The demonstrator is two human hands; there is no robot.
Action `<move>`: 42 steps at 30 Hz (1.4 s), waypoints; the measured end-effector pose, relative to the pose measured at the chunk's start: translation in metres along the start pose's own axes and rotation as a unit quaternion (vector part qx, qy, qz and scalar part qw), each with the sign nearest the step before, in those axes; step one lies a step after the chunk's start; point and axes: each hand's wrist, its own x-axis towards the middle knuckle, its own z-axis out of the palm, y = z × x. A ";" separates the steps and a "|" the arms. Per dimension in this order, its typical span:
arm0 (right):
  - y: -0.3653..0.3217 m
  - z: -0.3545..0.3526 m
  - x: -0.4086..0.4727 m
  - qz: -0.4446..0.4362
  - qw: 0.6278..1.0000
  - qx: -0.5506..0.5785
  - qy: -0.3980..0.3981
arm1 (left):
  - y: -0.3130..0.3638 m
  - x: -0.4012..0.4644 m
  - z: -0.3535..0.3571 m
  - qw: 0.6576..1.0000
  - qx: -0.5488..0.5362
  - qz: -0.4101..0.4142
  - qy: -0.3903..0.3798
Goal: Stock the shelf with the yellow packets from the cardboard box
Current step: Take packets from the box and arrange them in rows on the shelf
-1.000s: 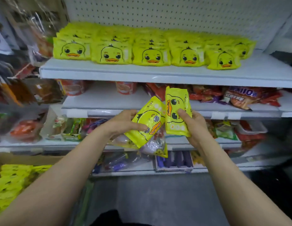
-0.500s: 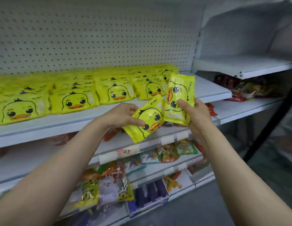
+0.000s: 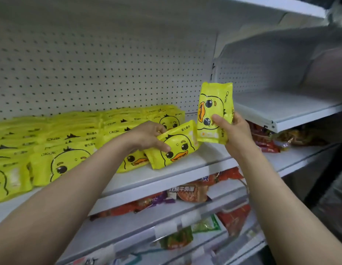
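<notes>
Both hands have moved up and in toward the shelf since half a second ago; the packets were held in front of the shelf edge then, now the left one is down at shelf level. View has also swung up and right.

Left hand [image 3: 147,136] grips a yellow duck packet [image 3: 174,148] by its left end, thumb on the printed face, other fingers curled over the top edge behind it. Packet lies tilted, duck face forward, lower edge at or on the white shelf [image 3: 204,159]; contact with the board cannot be told. It overlaps the front of the rightmost stocked packet, right at the end of the row of yellow packets [image 3: 70,142].

Right hand [image 3: 233,132] holds a second packet [image 3: 214,113] upright on its short end, duck turned sideways. Thumb presses the front near the middle, fingers wrap round the right edge and back. Most of the packet sticks up above the grip; the bottom edge is level with the palm. It hangs in the air above the bare right end of the shelf, just beside the first packet's upper right corner, maybe touching.

Pegboard back panel [image 3: 109,64] behind the row. Red and orange snack bags [image 3: 189,192] on the shelf below, more red bags [image 3: 262,138] to the right. Cardboard box out of view.
</notes>
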 end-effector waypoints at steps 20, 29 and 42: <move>0.014 -0.030 0.142 0.019 0.990 0.035 -0.133 | 0.013 0.120 0.005 0.962 0.257 -0.049 0.078; 0.027 -0.037 0.154 0.028 0.986 0.013 -0.162 | 0.001 0.126 0.000 0.950 0.280 -0.057 0.123; 0.036 -0.021 0.156 0.045 0.974 -0.052 -0.217 | -0.006 0.108 0.022 0.916 0.306 -0.087 0.244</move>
